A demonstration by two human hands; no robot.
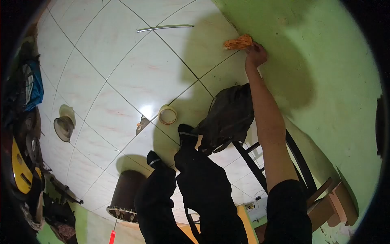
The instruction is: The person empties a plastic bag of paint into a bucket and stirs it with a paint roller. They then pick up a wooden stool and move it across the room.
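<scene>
My right hand (pixel 256 55) reaches far out at the upper right, beside the green wall. Its fingers are closed on a crumpled orange piece of thin material (pixel 239 42), which hangs over the tiled floor near the foot of the wall. Whether it is cloth or paper, I cannot tell. Below the outstretched forearm lies a dark bag (pixel 229 116). A thin silvery strip (pixel 165 27) rests on the tiles to the left of the hand. My left hand is out of the picture.
A tape roll (pixel 167 115) lies near my feet, beside a broken tile patch (pixel 142 125). A small cup-like container (pixel 63 129) stands leftward. Nearby are a dark bucket (pixel 128 193), a red-handled tool (pixel 112 236) and a black chair frame (pixel 250 162). Clutter with a yellow item (pixel 22 166) lines the left.
</scene>
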